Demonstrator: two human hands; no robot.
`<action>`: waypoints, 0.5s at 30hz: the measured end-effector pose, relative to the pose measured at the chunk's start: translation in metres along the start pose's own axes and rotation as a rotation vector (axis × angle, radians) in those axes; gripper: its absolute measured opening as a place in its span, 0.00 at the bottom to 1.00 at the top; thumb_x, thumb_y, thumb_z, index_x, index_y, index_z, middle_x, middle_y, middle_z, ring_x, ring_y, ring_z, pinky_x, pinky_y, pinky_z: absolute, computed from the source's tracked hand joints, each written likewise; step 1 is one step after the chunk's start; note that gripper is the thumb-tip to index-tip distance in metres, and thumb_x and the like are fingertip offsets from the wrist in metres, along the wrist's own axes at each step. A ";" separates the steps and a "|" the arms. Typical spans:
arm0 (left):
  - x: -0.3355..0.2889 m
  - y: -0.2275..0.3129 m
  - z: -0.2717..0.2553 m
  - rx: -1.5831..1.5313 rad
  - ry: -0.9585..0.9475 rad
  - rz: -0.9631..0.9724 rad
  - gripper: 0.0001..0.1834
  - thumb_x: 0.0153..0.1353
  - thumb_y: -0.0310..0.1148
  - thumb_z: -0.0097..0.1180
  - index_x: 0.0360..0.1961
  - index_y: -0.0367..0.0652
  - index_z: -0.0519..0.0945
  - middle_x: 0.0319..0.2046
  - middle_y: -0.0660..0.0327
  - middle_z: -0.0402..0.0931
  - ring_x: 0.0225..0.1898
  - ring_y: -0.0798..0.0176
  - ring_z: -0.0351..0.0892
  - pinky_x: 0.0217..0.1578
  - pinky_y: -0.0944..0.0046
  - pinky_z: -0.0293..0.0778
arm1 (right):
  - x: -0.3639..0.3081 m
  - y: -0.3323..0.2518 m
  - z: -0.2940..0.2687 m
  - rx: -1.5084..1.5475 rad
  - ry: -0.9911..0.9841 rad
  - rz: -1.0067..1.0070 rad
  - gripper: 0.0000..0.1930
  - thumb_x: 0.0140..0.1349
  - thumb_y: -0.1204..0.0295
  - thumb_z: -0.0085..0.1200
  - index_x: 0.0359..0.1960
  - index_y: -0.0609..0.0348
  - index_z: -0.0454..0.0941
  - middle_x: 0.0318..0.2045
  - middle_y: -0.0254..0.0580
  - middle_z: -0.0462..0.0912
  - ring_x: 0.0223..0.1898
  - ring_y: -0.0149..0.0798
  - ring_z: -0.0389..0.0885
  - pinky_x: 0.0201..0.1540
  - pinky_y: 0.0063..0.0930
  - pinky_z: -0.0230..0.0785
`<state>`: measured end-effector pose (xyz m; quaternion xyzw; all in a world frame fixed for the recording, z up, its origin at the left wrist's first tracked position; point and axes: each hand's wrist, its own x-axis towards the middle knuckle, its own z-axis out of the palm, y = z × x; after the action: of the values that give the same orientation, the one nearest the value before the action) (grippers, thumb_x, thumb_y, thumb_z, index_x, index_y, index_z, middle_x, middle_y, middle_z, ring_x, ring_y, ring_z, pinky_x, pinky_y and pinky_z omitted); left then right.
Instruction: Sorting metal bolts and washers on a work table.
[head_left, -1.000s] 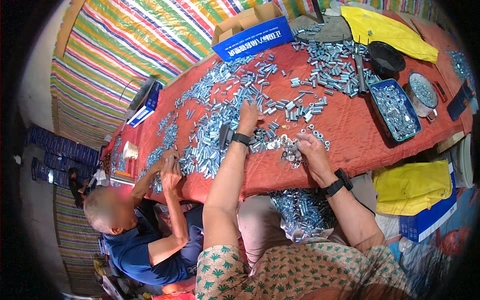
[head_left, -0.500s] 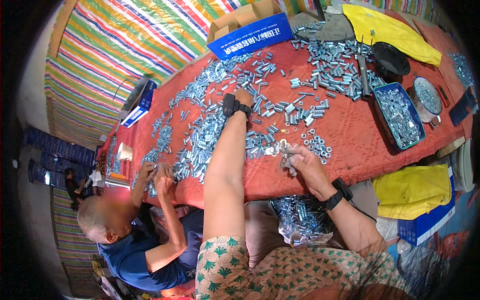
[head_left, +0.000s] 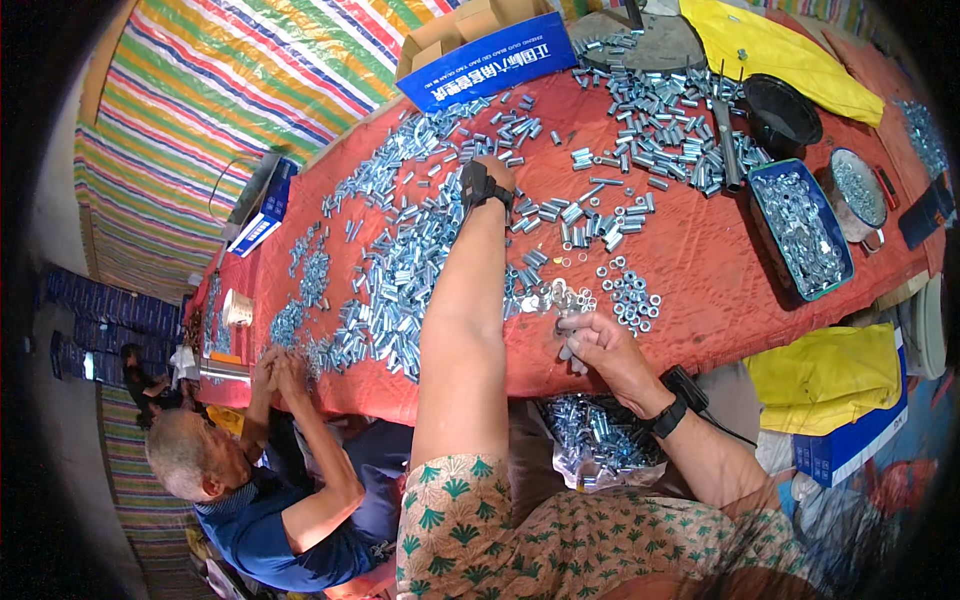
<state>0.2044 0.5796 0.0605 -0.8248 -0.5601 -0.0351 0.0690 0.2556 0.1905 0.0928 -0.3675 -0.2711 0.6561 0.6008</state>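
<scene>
**Shiny metal tubes [head_left: 400,270] all over a red cloth [head_left: 700,255]**

The person's left hand [head_left: 499,172] is in the upper middle of the frame. It is at the big pile of tubes. A black band [head_left: 483,188] on the wrist hides much of this hand, so I cannot tell how wide its fingers are or if they hold something.

The right hand [head_left: 600,345] is a bit right of the middle, near the front edge of the red cloth. Its thumb and first finger are close together, so the gap is narrow. There is grey at the tips, but I cannot tell if that is a thing it holds. Flat silver rings [head_left: 553,296] lie just past those fingertips. Small nuts [head_left: 632,300] lie in a bunch to the right of the rings.

More tubes are spread out in the upper right. Near them are a black bowl [head_left: 800,125], a blue tub [head_left: 778,242] full of flat silver bits, and a metal cup [head_left: 840,220] with small bits in it. A blue box [head_left: 490,62] sits at the top of the frame, and a yellow cloth [head_left: 790,62] lies at the upper right.

At the lower left, a co-worker [head_left: 270,520] in blue holds both hands [head_left: 280,374] close together by the table edge.
</scene>
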 end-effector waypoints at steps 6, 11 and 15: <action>0.010 0.022 0.037 0.005 0.035 0.019 0.11 0.54 0.36 0.58 0.28 0.39 0.85 0.30 0.47 0.83 0.32 0.51 0.85 0.28 0.54 0.80 | -0.002 0.004 -0.009 -0.054 0.003 0.087 0.15 0.67 0.70 0.54 0.52 0.63 0.72 0.34 0.34 0.80 0.30 0.22 0.75 0.35 0.16 0.69; 0.037 -0.059 0.046 0.150 0.026 0.020 0.14 0.55 0.38 0.57 0.36 0.38 0.84 0.35 0.47 0.83 0.36 0.50 0.85 0.32 0.54 0.80 | -0.003 0.000 0.026 -0.046 -0.130 0.100 0.16 0.65 0.70 0.54 0.52 0.63 0.71 0.33 0.32 0.79 0.35 0.23 0.76 0.38 0.18 0.68; 0.035 -0.025 0.081 0.113 0.040 0.020 0.17 0.58 0.39 0.55 0.42 0.37 0.80 0.41 0.47 0.82 0.39 0.49 0.84 0.36 0.51 0.78 | 0.004 0.017 0.006 -0.070 -0.074 0.090 0.16 0.65 0.71 0.54 0.52 0.63 0.71 0.32 0.32 0.78 0.34 0.23 0.76 0.37 0.19 0.69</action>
<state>0.1927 0.6336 -0.0127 -0.8243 -0.5514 -0.0191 0.1271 0.2406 0.1929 0.0821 -0.3756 -0.2989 0.6857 0.5471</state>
